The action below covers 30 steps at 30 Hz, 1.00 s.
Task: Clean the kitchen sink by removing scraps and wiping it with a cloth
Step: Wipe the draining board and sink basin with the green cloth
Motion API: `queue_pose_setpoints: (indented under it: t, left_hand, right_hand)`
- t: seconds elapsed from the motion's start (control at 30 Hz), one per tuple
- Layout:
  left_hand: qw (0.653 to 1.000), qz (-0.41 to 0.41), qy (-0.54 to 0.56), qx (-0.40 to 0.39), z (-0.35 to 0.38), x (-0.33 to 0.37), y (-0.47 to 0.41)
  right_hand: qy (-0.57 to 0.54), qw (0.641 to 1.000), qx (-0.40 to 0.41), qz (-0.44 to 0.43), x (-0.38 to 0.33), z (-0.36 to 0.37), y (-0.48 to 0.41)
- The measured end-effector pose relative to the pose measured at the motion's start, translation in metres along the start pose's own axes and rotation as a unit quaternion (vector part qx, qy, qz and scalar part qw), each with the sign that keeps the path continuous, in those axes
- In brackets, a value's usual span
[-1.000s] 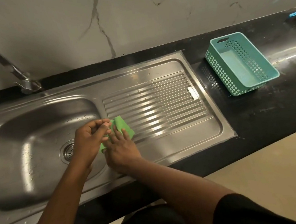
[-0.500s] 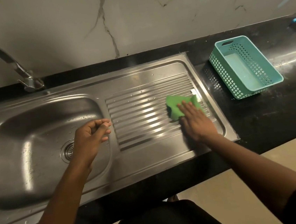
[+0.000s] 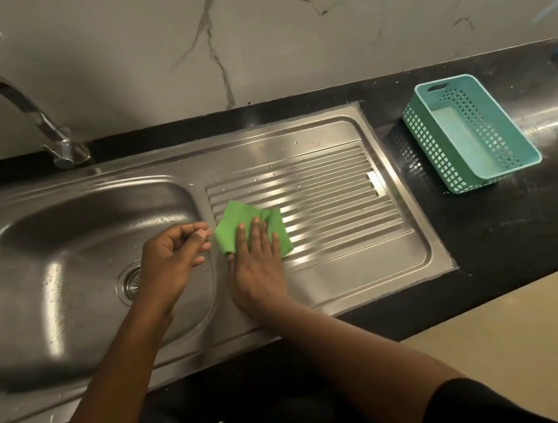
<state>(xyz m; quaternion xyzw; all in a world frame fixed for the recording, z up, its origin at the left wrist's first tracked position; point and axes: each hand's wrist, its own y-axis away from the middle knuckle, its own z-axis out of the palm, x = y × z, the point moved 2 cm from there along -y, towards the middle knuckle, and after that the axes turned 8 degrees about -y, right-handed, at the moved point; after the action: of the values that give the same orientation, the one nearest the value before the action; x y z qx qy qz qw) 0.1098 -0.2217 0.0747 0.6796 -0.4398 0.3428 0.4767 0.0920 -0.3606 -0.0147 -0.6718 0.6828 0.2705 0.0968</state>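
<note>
Step in hand looks like the wipe w/ the cloth, on the drainboard, not the basin yet. The sink [image 3: 77,339] fills left and centre of the frame; its ribbed drainboard [image 3: 330,185] runs centre to right, w/ droplets scattered on the ribs at centre top. No scraps visible in the basin, so that part seems done, tho small bits would be hard to tell.

The right hand [image 3: 259,265] lies flat at centre frame, fingers spread, palm pressing the green cloth [image 3: 234,221] onto the left end of the ribs; pressing, not clutching. The left hand [image 3: 172,257] hovers just left of it over the basin edge, fingers curled loosely; whether it pinches anything can't be told.

Next move prob. calls for strokes along the ribs toward the droplets, then down into the basin.

Around: teal basket [image 3: 469,132] at right on the black counter [image 3: 500,233], well apart; tap [image 3: 56,138] at upper left; drain [image 3: 130,282] half hidden by the left hand. Nothing blocks the wipe.
</note>
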Motion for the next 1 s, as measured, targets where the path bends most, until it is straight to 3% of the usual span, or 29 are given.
queue_pose_setpoints:
  t: [0.1,0.17,0.23,0.37,0.5,0.63,0.7,0.87,1.0]
  left_hand:
    - [1.0,-0.002,-0.001,0.001,0.0,0.002,-0.002]
    - [1.0,-0.001,-0.007,-0.003,0.001,0.003,-0.003]
    - [1.0,-0.002,-0.011,-0.01,0.002,0.004,-0.004]
    - [1.0,-0.002,-0.012,-0.018,0.005,0.004,-0.006]
    - [0.999,-0.011,-0.015,-0.026,0.004,0.004,-0.008]
    - [0.999,-0.012,-0.013,-0.029,0.0,0.003,-0.01]
    - [0.999,-0.011,-0.01,-0.031,-0.002,0.005,-0.011]
    - [0.999,-0.001,-0.009,-0.032,-0.006,0.012,-0.013]
    - [0.999,0.005,-0.016,-0.029,-0.009,0.013,-0.017]
  right_hand:
    - [0.021,0.996,-0.036,-0.081,0.011,-0.007,-0.001]
    - [0.074,0.978,-0.068,-0.181,0.042,-0.027,-0.005]
    - [0.111,0.967,-0.08,-0.216,0.079,-0.051,-0.01]
    - [0.091,0.992,-0.011,-0.084,0.163,-0.107,-0.022]
    - [0.086,0.995,0.021,0.047,0.218,-0.149,-0.033]
    - [0.001,0.979,0.121,0.164,0.174,-0.115,-0.039]
    - [-0.026,0.974,0.135,0.182,0.129,-0.082,-0.036]
    - [-0.015,0.999,0.033,0.02,0.019,-0.007,-0.015]
    - [0.026,0.99,-0.043,-0.131,-0.017,0.018,-0.009]
